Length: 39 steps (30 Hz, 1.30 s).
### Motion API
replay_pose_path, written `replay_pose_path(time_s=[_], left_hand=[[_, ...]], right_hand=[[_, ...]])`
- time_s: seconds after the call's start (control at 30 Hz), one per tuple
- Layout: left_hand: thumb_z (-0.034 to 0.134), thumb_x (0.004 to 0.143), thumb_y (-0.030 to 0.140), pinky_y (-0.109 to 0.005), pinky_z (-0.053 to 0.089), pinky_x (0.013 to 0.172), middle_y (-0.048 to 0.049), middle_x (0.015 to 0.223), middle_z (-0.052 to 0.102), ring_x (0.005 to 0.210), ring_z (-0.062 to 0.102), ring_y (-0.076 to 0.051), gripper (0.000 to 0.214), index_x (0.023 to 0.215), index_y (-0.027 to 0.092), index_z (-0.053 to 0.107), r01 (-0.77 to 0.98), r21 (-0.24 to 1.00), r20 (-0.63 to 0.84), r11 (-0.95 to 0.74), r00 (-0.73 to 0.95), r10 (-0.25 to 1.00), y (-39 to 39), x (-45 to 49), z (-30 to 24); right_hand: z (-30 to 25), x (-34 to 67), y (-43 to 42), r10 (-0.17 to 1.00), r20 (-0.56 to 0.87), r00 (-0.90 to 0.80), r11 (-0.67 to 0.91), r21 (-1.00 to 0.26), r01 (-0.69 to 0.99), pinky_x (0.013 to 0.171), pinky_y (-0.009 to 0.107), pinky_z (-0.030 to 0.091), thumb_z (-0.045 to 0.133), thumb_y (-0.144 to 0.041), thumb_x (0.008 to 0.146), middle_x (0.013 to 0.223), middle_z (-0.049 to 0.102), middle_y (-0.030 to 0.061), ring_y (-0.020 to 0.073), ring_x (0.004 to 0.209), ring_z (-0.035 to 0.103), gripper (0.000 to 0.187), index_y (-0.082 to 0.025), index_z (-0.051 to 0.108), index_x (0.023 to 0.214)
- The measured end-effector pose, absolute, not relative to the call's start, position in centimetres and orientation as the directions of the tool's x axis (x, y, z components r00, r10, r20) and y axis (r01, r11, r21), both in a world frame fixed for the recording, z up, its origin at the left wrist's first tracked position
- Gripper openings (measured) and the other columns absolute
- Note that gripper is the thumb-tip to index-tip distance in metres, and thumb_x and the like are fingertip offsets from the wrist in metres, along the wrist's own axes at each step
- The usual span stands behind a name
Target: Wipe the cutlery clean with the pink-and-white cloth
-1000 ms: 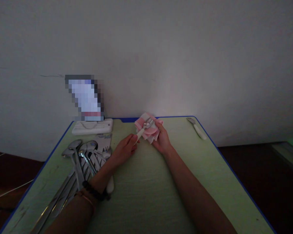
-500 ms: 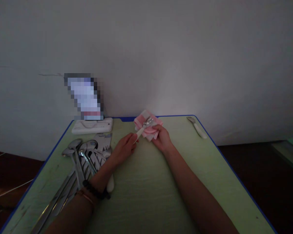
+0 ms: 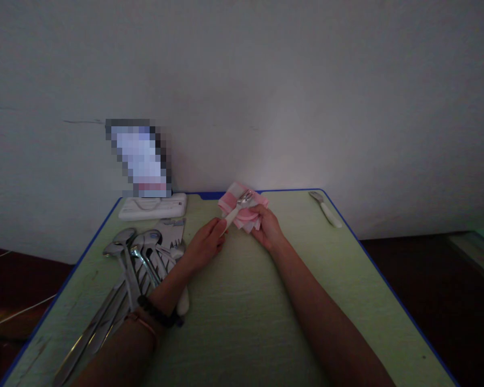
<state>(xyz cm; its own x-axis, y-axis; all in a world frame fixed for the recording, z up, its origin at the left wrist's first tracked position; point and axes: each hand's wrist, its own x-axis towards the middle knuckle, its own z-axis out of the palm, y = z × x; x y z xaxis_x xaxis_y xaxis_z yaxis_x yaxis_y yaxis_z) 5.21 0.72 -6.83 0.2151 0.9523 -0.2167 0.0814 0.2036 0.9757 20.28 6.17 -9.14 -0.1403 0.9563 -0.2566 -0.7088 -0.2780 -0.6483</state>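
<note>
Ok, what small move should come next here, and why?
Probably fold the cloth over the head of the held fork: its upper face shows uncovered, the right hand holds the cloth behind it, and the left hand holds the handle.

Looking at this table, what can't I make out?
Held fork, handle end: head view, inside left hand.
Cutlery pile, partly: head view, behind left forearm.
Lit screen, contents: head view, blurred into blocks.
Table, near edge: head view, cut off by picture's bottom.
</note>
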Motion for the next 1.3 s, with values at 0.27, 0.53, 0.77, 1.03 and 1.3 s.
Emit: replay_pose_path(time_s=[0.27,0.53,0.77,1.03,1.3], left_hand=[[0.042,0.082,0.050,-0.017,0.024,0.040,0.0088,0.052,0.033,0.041,0.031,-0.006,0.035,0.071,0.018,0.046,0.103,0.973,-0.226,0.206,0.245,0.943,0.8,5.1,-7.1],[0.041,0.082,0.053,-0.018,0.024,0.041,0.0076,0.054,0.035,0.044,0.032,-0.007,0.038,0.071,0.017,0.048,0.120,0.970,-0.237,0.212,0.255,0.938,0.9,5.3,-7.1],[0.044,0.082,0.051,-0.018,0.026,0.043,0.0067,0.054,0.038,0.045,0.035,-0.007,0.036,0.071,0.017,0.049,0.131,0.966,-0.249,0.222,0.250,0.936,0.8,5.0,-7.5],[0.042,0.082,0.053,-0.018,0.024,0.041,0.0076,0.053,0.035,0.043,0.032,-0.007,0.038,0.071,0.018,0.047,0.114,0.969,-0.242,0.221,0.236,0.941,0.8,5.3,-7.2],[0.043,0.082,0.053,-0.017,0.027,0.042,0.0066,0.054,0.039,0.045,0.036,-0.007,0.038,0.072,0.017,0.050,0.139,0.964,-0.251,0.225,0.218,0.943,0.8,5.1,-7.3]], right_hand=[[-8.6,20.6,6.2,0.951,-0.238,-0.199,-0.303,-0.573,-0.762,0.076,0.035,0.055,0.046,-0.007,0.062,0.071,0.070,0.0047,0.0197,0.071,0.066,0.024,-0.013,0.061,0.080],[-8.3,20.2,5.5,0.924,-0.212,-0.319,-0.380,-0.618,-0.689,0.076,0.036,0.054,0.047,-0.005,0.058,0.067,0.069,0.0028,0.0205,0.075,0.067,0.027,-0.013,0.060,0.080],[-8.6,20.8,6.4,0.952,-0.253,-0.173,-0.292,-0.576,-0.764,0.074,0.035,0.055,0.044,-0.006,0.059,0.068,0.070,0.0025,0.0191,0.067,0.066,0.025,-0.014,0.060,0.076],[-8.6,20.4,5.7,0.918,-0.198,-0.343,-0.391,-0.591,-0.705,0.076,0.036,0.054,0.045,-0.005,0.060,0.071,0.070,0.0048,0.0211,0.077,0.066,0.028,-0.013,0.061,0.082],[-8.8,20.6,6.2,0.945,-0.252,-0.208,-0.320,-0.579,-0.750,0.073,0.034,0.055,0.044,-0.003,0.059,0.069,0.070,0.0035,0.0185,0.067,0.065,0.026,-0.013,0.061,0.077]])
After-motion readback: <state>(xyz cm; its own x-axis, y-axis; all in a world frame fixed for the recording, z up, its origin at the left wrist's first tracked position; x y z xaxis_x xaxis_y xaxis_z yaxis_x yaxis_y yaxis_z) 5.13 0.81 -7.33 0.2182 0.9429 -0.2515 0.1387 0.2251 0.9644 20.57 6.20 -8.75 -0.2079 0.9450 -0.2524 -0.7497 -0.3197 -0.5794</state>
